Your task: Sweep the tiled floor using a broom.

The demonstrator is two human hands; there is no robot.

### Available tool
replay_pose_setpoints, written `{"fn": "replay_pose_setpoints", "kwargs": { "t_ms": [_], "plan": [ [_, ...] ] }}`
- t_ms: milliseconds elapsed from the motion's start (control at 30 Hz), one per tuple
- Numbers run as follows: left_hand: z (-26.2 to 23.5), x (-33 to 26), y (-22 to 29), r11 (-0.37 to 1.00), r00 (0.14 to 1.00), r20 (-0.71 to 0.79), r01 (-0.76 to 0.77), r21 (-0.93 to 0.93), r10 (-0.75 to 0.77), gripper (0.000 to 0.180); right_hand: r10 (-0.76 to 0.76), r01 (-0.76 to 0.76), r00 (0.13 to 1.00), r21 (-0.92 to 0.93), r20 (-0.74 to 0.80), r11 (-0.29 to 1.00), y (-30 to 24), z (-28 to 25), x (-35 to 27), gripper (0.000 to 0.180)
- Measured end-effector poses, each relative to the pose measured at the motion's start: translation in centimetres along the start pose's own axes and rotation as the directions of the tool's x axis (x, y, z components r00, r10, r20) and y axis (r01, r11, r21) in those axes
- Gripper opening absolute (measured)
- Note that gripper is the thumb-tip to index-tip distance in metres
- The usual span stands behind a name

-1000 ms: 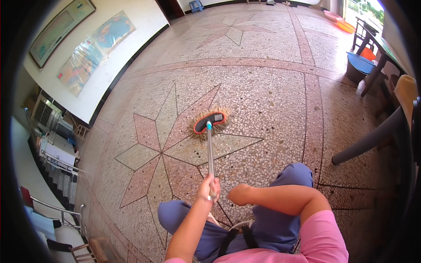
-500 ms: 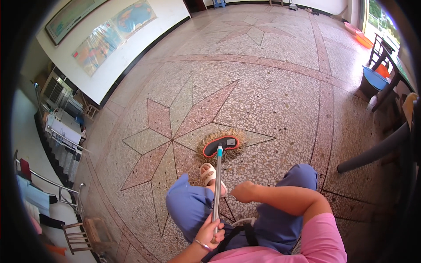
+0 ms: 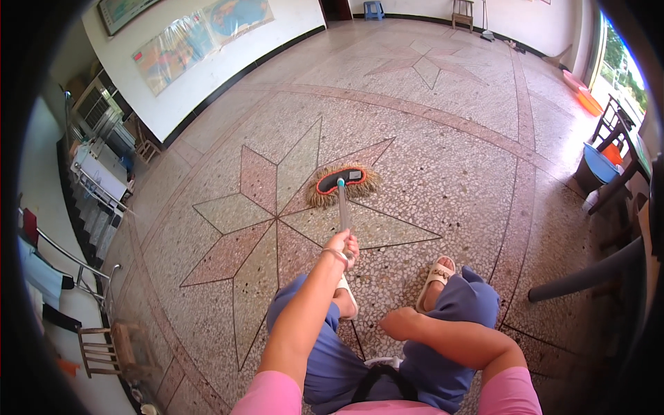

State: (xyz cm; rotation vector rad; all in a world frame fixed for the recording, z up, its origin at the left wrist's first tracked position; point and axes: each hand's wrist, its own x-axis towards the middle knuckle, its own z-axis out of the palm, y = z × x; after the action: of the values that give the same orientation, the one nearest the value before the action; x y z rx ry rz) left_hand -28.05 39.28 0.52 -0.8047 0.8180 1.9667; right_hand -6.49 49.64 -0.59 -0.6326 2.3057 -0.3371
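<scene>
A flat mop with a beige string fringe and a dark, red-edged top (image 3: 332, 182) lies on the speckled floor in front of me. My left hand (image 3: 342, 244) is wrapped round its metal handle (image 3: 344, 216), with the arm stretched forward. A teal joint links the handle to the mop head. Bent across in front of me, my right arm ends in a loosely curled right hand (image 3: 401, 323) above the floor, near my right knee. Nothing shows in that hand, and its fingertips are turned out of sight. The mop head is beyond my sandalled feet.
A wooden chair (image 3: 114, 349) stands at the lower left beside metal railings. A dark table (image 3: 633, 152) and a blue basin (image 3: 600, 162) are at the right, with a thick grey bar (image 3: 588, 271) nearer. Far back are a blue stool (image 3: 373, 10) and another chair (image 3: 462, 14).
My left hand has pushed forward with the mop, so the mop head is farther from me. My right foot has come into view. The right hand stays curled near the knee.
</scene>
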Motion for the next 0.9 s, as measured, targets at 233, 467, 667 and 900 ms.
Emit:
{"fn": "replay_pose_setpoints", "kwargs": {
  "t_ms": [233, 467, 667, 900],
  "plan": [
    [-5.7, -7.7, -3.5, 0.991, 0.992, 0.098, -0.089, 0.099, 0.079, 0.027, -0.054, 0.071, 0.976, 0.072, -0.213, 0.995, 2.2, -2.5, 1.5, 0.026],
    [-7.7, -20.2, -5.1, 0.995, 0.998, 0.004, 0.06, -0.076, -0.06, 0.027, -0.092, 0.096, 0.99, 0.034, -0.111, 0.995, 3.3, -5.3, 2.1, 0.018],
    [-4.6, -11.9, 0.4, 0.994, 0.984, 0.173, 0.058, -0.092, -0.042, 0.026, -0.159, 0.158, 0.986, -0.014, -0.042, 0.987, 2.9, -6.3, 2.6, 0.017],
    [-0.3, 3.6, 6.7, 0.974, 0.974, -0.072, -0.21, 0.088, 0.216, 0.015, -0.166, 0.169, 0.982, 0.031, -0.084, 0.985, 3.1, -7.5, 2.7, 0.018]
  ]
}}
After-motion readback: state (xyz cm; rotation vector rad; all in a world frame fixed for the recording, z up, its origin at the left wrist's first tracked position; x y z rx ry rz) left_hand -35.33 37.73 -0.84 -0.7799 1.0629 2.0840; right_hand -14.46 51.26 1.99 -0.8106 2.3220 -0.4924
